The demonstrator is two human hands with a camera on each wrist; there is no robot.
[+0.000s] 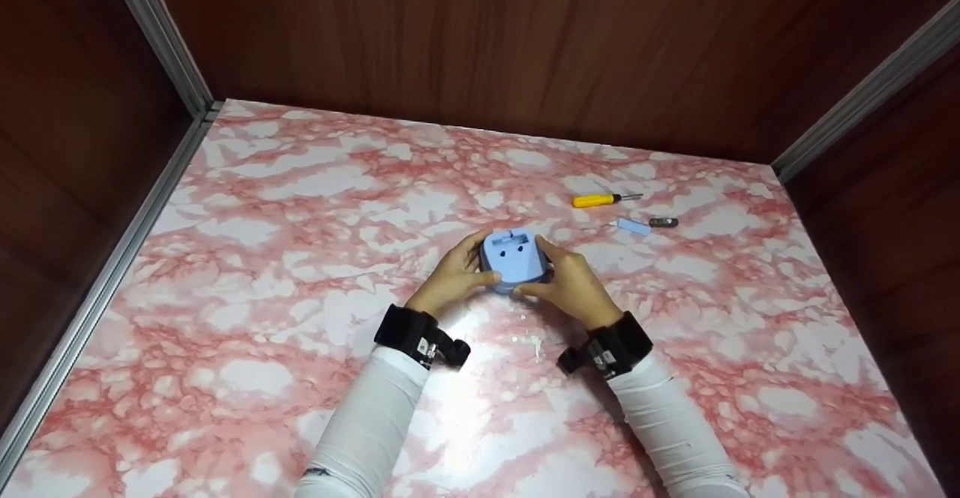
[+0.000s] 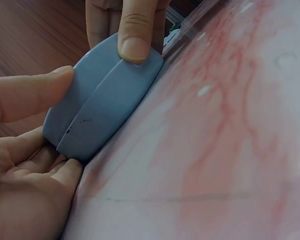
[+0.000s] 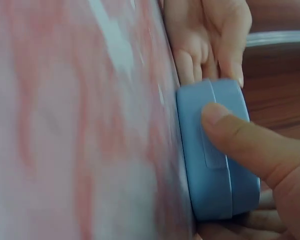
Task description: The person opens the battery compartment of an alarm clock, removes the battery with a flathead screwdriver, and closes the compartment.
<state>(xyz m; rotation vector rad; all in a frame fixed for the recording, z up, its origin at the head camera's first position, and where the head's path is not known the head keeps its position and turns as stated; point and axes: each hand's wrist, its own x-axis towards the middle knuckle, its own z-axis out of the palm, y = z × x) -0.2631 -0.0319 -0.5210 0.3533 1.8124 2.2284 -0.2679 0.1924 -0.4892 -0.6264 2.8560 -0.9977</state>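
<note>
A light-blue plastic device (image 1: 517, 267), boxy with rounded corners, sits on the table between both hands. Its upper face shows a recessed slot near the far edge and two small dark spots. My left hand (image 1: 452, 277) grips its left side, thumb at the near edge. On the opposite side, my right hand (image 1: 576, 280) holds it with fingers around the right side and thumb at the near edge. A seam runs around the blue casing (image 3: 205, 190) in the right wrist view, where the right thumb presses near it. Small dark marks show on the casing (image 2: 102, 115) in the left wrist view.
Beyond the right hand lie a yellow-handled screwdriver (image 1: 594, 200), a flat light-blue piece (image 1: 634, 226) and a small dark cylindrical object (image 1: 664, 222). The table (image 1: 262, 295) has a red and white marbled top. Brown wood-grain panels (image 1: 465, 40) wall its back and sides.
</note>
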